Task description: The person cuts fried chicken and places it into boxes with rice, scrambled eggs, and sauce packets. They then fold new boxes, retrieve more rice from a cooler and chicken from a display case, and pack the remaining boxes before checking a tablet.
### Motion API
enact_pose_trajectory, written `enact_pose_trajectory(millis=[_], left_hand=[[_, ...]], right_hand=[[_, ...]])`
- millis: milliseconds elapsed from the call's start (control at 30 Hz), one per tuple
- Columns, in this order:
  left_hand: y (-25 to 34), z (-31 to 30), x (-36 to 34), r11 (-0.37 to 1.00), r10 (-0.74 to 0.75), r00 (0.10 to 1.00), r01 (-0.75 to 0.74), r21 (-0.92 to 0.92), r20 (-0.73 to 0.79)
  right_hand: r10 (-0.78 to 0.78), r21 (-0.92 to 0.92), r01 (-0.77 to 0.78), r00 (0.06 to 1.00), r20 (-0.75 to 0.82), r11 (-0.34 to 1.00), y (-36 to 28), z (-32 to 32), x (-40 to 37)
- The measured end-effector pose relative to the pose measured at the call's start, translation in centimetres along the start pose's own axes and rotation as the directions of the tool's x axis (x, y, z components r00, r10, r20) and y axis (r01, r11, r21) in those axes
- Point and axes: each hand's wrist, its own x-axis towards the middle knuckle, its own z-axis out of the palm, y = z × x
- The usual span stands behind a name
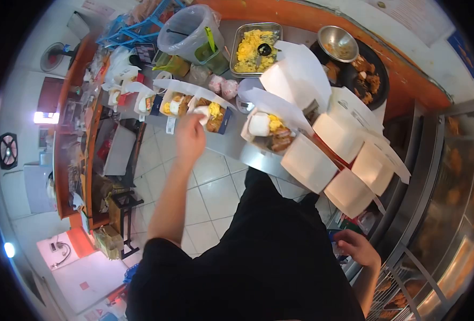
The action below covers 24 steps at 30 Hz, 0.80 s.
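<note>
My left hand (190,139) reaches over an open meal box (226,122) on the steel counter. Its fingers are closed at a white rice portion (201,114), beside scrambled egg and browned meat. Another filled box (170,108) stands just to the left. To the right, an open box (252,140) holds rice (259,124), egg (275,123) and meat pieces (282,140). Down at my right side, my right hand (359,249) hangs with loosely curled fingers apart, and I see nothing held in it.
Several open white boxes (309,163) crowd the counter's right end. Behind are a tray of scrambled egg (253,51), a dark pan of meat (373,80) with a metal bowl (337,44), wrapped bundles (228,89) and a clear bucket (188,35). A glass food cabinet (445,214) borders the right.
</note>
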Motion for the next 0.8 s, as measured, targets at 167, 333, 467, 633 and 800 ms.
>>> enact_pose_trajectory(millis=[167,333,467,633,800], left_hand=[[-12.1,0.9,18.8,0.989,-0.129,0.876,0.145,0.001,0.465],[-20.0,11.6,22.8,0.939,-0.336,0.056,0.096,0.33,0.94],[-23.9,18.3,20.3,0.753,-0.475,-0.118,0.459,0.472,0.872],[-24.0,18.6,20.1,0.747,-0.361,-0.088,0.568,0.345,0.928],[-25.8,17.9,20.2,0.644,-0.332,-0.1,0.703,0.303,0.938]], right_hand=[[-0.589,-0.211,0.559,0.798,-0.124,0.802,-22.3,9.1,9.4],[-0.737,-0.772,0.372,0.652,-0.179,0.516,-42.1,15.0,31.7],[-0.201,-0.904,-0.197,0.936,-0.288,0.379,-44.5,18.8,44.5],[-0.164,-0.774,-0.434,0.815,-0.555,0.461,-41.1,21.6,49.0],[-0.257,-0.738,-0.42,0.749,-0.61,0.528,-41.7,22.4,48.2]])
